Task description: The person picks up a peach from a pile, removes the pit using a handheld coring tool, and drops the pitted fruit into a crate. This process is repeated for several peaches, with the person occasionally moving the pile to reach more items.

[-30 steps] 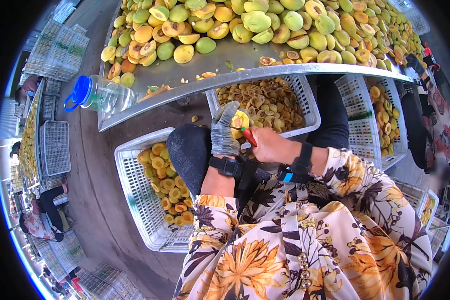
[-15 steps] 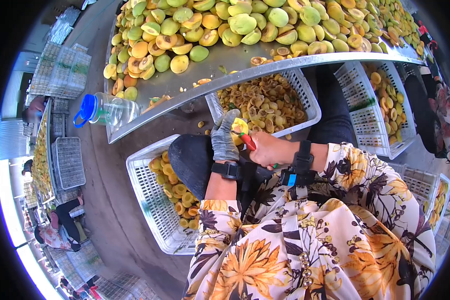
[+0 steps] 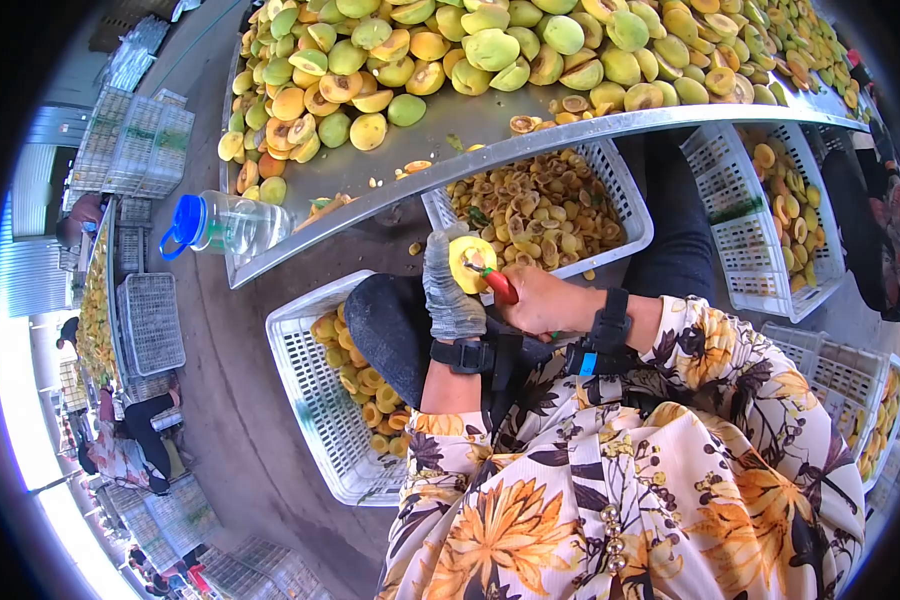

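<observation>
My left hand, in a grey glove, is closed on a halved yellow fruit, its cut face turned up. My bare right hand grips a red-handled tool, whose tip touches the fruit's centre. Both hands are above my lap, close together. Behind them a white crate holds many hollowed fruit pieces. To the left, another white crate contains yellow fruit halves.
A metal table bears a large heap of fruit halves and a bottle with a blue cap. More crates stand at the right. Other people are at the far left and far right.
The fruit half has turned its cut face more toward the camera, and the tool's tip is now at its centre. The whole view has shifted slightly.
</observation>
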Demonstrator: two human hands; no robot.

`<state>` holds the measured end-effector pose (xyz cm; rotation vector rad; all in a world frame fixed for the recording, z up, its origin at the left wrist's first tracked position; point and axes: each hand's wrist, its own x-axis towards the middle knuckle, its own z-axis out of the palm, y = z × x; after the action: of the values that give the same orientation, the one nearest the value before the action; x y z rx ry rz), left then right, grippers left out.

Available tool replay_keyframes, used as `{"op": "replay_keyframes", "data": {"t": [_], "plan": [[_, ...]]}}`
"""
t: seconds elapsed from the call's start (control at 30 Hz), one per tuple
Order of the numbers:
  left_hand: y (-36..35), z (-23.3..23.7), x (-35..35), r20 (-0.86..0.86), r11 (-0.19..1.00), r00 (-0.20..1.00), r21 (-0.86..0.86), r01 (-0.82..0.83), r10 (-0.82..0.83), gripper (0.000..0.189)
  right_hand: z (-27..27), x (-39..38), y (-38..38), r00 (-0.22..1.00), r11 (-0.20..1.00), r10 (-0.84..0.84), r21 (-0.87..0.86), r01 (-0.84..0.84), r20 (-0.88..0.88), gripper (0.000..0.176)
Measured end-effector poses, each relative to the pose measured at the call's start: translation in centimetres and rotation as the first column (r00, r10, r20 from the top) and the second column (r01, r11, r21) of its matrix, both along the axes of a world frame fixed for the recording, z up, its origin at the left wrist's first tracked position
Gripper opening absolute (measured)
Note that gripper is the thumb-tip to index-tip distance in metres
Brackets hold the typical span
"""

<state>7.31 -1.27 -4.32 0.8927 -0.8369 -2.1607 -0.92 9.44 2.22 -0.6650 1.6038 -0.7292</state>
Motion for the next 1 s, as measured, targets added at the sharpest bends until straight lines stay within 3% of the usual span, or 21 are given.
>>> {"op": "replay_keyframes", "data": {"t": [0.1, 0.17, 0.2, 0.23, 0.3, 0.4, 0.47, 0.6, 0.63, 0.67, 0.7, 0.73, 0.77, 0.83, 0.87, 0.9, 0.97, 1.0], "plan": [[-0.3, -0.9, -0.5, 0.017, 0.997, 1.000, 0.076, 0.016, -0.017, 0.036, -0.3, 0.3, 0.5, 0.997, 0.998, -0.035, -0.056, 0.038, 0.063, 0.008], [-0.4, -1.0, -0.7, 0.131, 0.993, 0.991, 0.118, -0.006, -0.009, 0.034, -0.3, 0.4, 0.1, 1.000, 1.000, 0.006, -0.026, -0.006, 0.005, 0.012], [-0.6, -0.7, -0.8, 0.079, 0.974, 0.996, 0.226, 0.015, -0.034, 0.029, -0.6, 0.4, 0.0, 1.000, 1.000, 0.009, -0.027, -0.008, 0.005, 0.012], [-0.8, -0.4, -0.7, 0.080, 0.974, 0.996, 0.228, 0.015, -0.034, 0.029, -1.3, 0.6, -0.2, 0.996, 0.998, 0.027, -0.058, -0.032, -0.090, 0.015], [-1.0, 0.2, -0.5, -0.005, 0.928, 0.988, 0.343, 0.146, -0.153, 0.023, -1.0, 0.5, -0.2, 0.982, 0.995, 0.043, -0.083, -0.059, -0.184, 0.018], [-0.9, 0.4, -0.7, -0.005, 0.916, 0.987, 0.372, 0.151, -0.161, 0.021, -1.4, 0.3, 0.4, 0.957, 0.985, 0.129, -0.076, -0.154, -0.260, 0.022], [-1.0, 0.7, -0.4, -0.070, 0.899, 0.969, 0.363, 0.246, -0.236, 0.021, -3.9, 0.9, 1.2, 0.779, 0.840, -0.080, -0.463, -0.284, -0.622, 0.020], [-0.4, 0.4, -0.6, 0.030, 0.942, 0.982, 0.287, 0.173, -0.189, 0.025, -2.8, 0.5, 1.4, 0.893, 0.895, -0.038, -0.412, -0.169, -0.449, 0.016], [-0.4, 0.1, -0.8, 0.030, 0.941, 0.981, 0.290, 0.173, -0.190, 0.025, -1.1, 0.2, 1.1, 0.969, 0.960, 0.008, -0.270, -0.077, -0.246, 0.015], [-0.3, 0.2, -1.2, 0.023, 0.980, 0.994, 0.174, 0.097, -0.102, 0.022, 0.0, 0.1, 0.8, 1.000, 0.995, 0.017, -0.101, -0.020, -0.024, 0.014], [-0.3, 0.4, -1.4, 0.006, 0.998, 1.000, 0.055, 0.015, -0.015, 0.019, -0.1, 0.3, 0.7, 1.000, 0.995, 0.020, -0.098, -0.022, -0.023, 0.014], [0.1, 0.6, -1.5, 0.041, 0.998, 0.998, -0.054, -0.039, 0.042, 0.017, -0.1, 0.3, 0.6, 0.993, 0.998, -0.032, -0.046, 0.037, 0.111, 0.013], [0.2, 0.5, -1.6, 0.037, 0.998, 0.998, -0.053, -0.043, 0.045, 0.017, 0.0, 0.3, 0.5, 0.967, 0.996, -0.090, 0.012, 0.089, 0.237, 0.013], [-0.1, -0.1, -1.8, 0.040, 0.999, 0.998, -0.019, -0.042, 0.043, 0.016, 0.0, 0.2, 0.4, 0.983, 0.999, -0.049, -0.003, 0.051, 0.179, 0.012], [-0.6, 0.3, -1.8, 0.005, 0.991, 0.999, 0.127, 0.040, -0.041, 0.017, 0.0, 0.2, 0.4, 0.992, 1.000, -0.012, -0.013, 0.014, 0.126, 0.011], [-0.7, 0.6, -1.5, 0.001, 0.991, 0.999, 0.128, 0.037, -0.037, 0.017, 0.0, 0.2, 0.6, 0.992, 1.000, -0.008, -0.012, 0.010, 0.122, 0.011], [-0.5, 1.5, -1.1, -0.165, 0.890, 0.957, 0.357, 0.283, -0.239, 0.019, 0.6, 0.1, 0.8, 0.973, 0.996, 0.073, -0.030, -0.082, -0.220, 0.009], [-0.4, 1.5, -1.2, -0.107, 0.879, 0.965, 0.398, 0.264, -0.241, 0.021, 1.1, 0.0, 0.9, 0.970, 0.995, 0.082, -0.029, -0.091, -0.228, 0.009]]}}
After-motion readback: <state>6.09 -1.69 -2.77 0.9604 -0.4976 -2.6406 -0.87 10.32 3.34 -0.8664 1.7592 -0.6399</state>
